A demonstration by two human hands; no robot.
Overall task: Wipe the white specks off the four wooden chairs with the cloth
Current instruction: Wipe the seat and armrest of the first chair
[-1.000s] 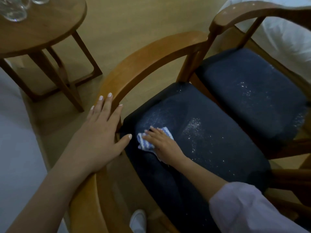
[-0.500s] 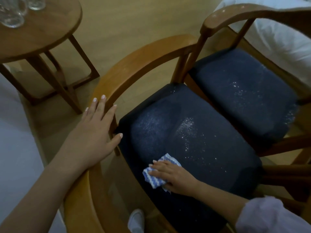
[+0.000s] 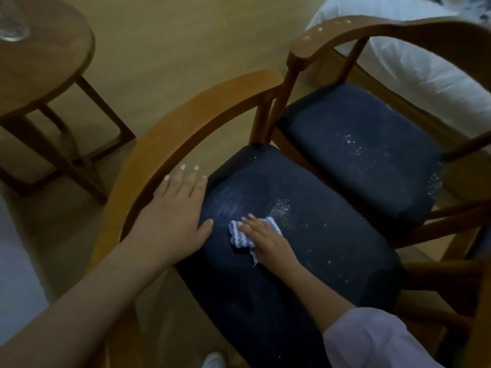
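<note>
Two wooden chairs with dark blue seat cushions stand side by side. My right hand (image 3: 261, 239) presses a blue-and-white striped cloth (image 3: 243, 235) flat on the near chair's cushion (image 3: 318, 248), fingers straight. White specks (image 3: 283, 208) lie just right of the cloth, and a faint white smear sits to its upper left. My left hand (image 3: 175, 216) rests flat on the near chair's curved wooden backrest (image 3: 186, 128), thumb over the cushion's edge. The far chair's cushion (image 3: 358, 155) carries scattered specks, and its backrest (image 3: 318, 29) has a few white spots.
A round wooden side table (image 3: 47, 70) with a glass (image 3: 12, 33) stands at the upper left on the wooden floor. White bedding (image 3: 414, 65) lies behind the far chair. A white shoe tip (image 3: 212, 361) shows at the bottom. More chair frame wood shows at the right edge.
My right hand slid the cloth down the cushion toward me, then back up toward the specks. My left hand stayed on the backrest.
</note>
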